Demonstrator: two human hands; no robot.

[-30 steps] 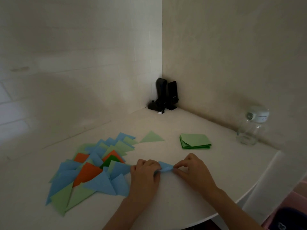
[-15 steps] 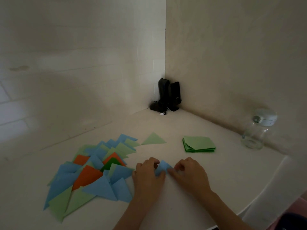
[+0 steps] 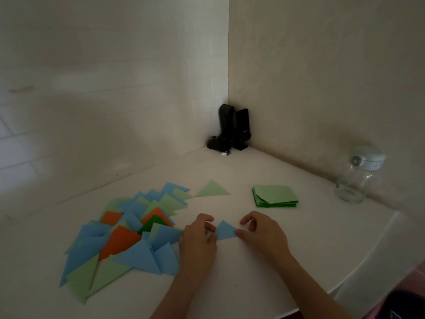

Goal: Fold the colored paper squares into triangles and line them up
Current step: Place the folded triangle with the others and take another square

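Observation:
A small folded blue triangle [image 3: 225, 231] lies flat on the white table [image 3: 264, 268] between my hands. My left hand [image 3: 199, 238] pinches its left corner with curled fingertips. My right hand [image 3: 262, 233] holds its right corner under the thumb, with the index finger curled above. To the left is a loose pile of folded triangles [image 3: 124, 240] in blue, light green, orange and dark green. One light green triangle [image 3: 212, 189] lies apart behind the pile. A stack of green paper squares [image 3: 274, 195] sits to the back right.
Two black speakers [image 3: 232, 127] stand in the wall corner. A clear glass jar with a white lid [image 3: 358, 178] is at the far right by the wall. The table's curved edge [image 3: 358, 275] runs along the right, close to my right forearm.
The blue paper was raised and pinched between both hands; now it lies flat as a small triangle and my hands have spread to its two corners.

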